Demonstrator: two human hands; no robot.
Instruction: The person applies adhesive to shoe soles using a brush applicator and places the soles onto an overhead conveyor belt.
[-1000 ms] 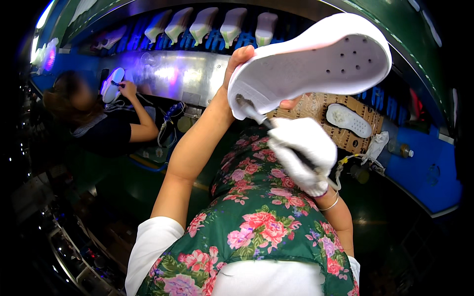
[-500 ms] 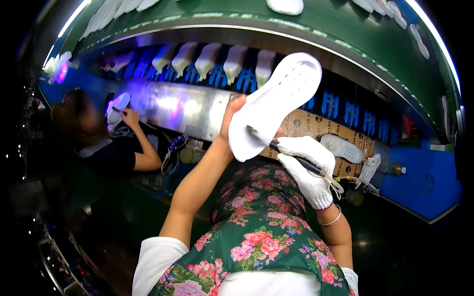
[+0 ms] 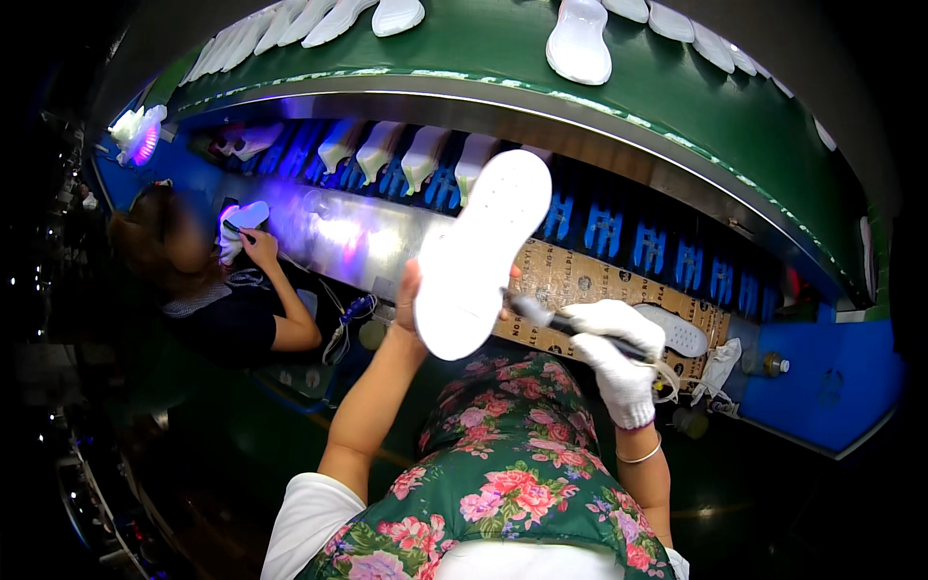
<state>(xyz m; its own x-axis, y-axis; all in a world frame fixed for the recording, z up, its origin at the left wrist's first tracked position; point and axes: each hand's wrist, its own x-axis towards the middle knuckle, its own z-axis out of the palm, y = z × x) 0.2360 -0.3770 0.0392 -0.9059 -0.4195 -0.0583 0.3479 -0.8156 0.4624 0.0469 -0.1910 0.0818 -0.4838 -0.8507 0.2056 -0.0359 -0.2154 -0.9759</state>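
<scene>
A white shoe sole (image 3: 486, 246) stands out in front of me, its long side tilted toward the upper right. My bare left hand (image 3: 411, 298) grips it around the near half, with fingertips showing at the right edge. In a white knit glove, my right hand (image 3: 621, 356) is closed on a brush (image 3: 532, 309) with a dark handle. The blurred brush head is beside the sole's right edge, near my left fingertips; whether it touches is hard to tell. A thin pale cord hangs by the glove.
Another sole (image 3: 677, 331) lies on the cardboard-covered bench (image 3: 551, 275), near a white cloth (image 3: 717, 367) and a small bottle (image 3: 775, 363). Behind is a row of blue clamps (image 3: 603, 227), several shoe uppers (image 3: 422, 159) and a green belt (image 3: 483, 43) with soles. A co-worker (image 3: 227, 300) sits at left.
The sole has shifted left and toward me and turned a little more upright. The brush has come off its inner face to the right edge. Soles on the belt have shifted in view.
</scene>
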